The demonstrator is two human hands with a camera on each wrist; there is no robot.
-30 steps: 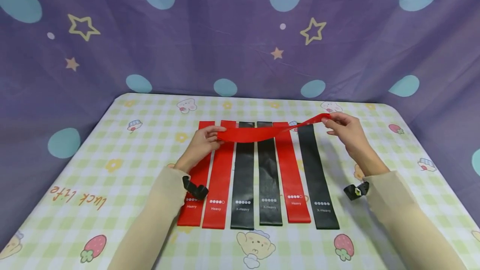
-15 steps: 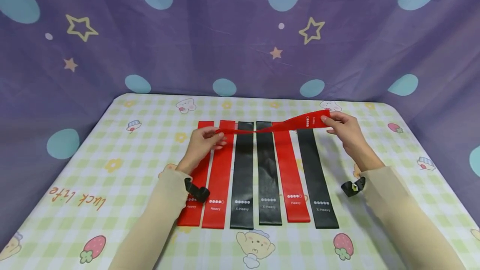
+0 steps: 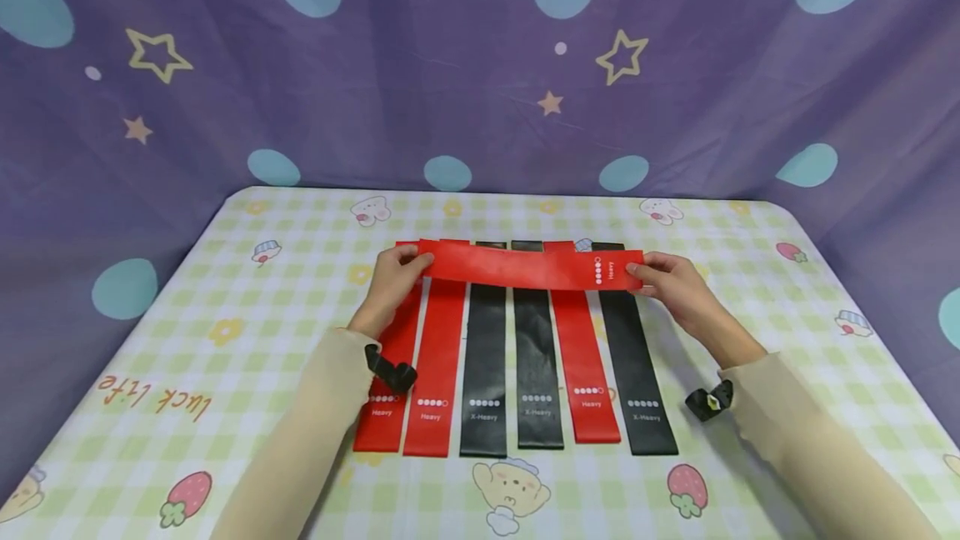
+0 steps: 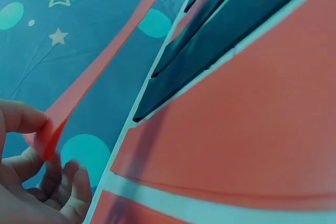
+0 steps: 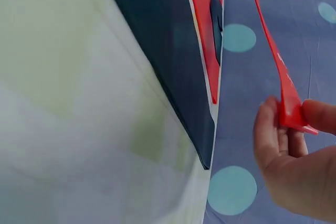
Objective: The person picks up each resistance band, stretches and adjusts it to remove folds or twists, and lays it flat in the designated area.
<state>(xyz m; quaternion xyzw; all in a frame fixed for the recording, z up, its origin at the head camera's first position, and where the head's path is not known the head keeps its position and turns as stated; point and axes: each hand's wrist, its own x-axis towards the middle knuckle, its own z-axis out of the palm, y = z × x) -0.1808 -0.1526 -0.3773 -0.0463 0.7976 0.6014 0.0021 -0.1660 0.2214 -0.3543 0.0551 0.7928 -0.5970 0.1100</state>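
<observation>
A red resistance band [image 3: 510, 265] marked "Heavy" is stretched out sideways above the table, its printed face towards me. My left hand [image 3: 390, 282] pinches its left end between thumb and fingers; the left wrist view shows the band's looped end [image 4: 50, 135] in that grip. At the printed end, my right hand [image 3: 678, 286] pinches the band, also seen in the right wrist view as a red strip [image 5: 289, 100]. Beneath it several bands lie side by side, lengthwise: a red band [image 3: 435, 357], a black "X-Heavy" band [image 3: 485, 365] and others. The held band covers part of their far ends.
The table [image 3: 247, 407] wears a pale checked cloth with cartoon prints. A purple curtain [image 3: 465, 90] with stars and blue ovals hangs behind its far edge. Dark wrist cameras [image 3: 390, 369] sit at both cuffs.
The held red band was twisted and now lies flat, with its label facing me. My right hand has come slightly down and left; my left hand has shifted a little left and up.
</observation>
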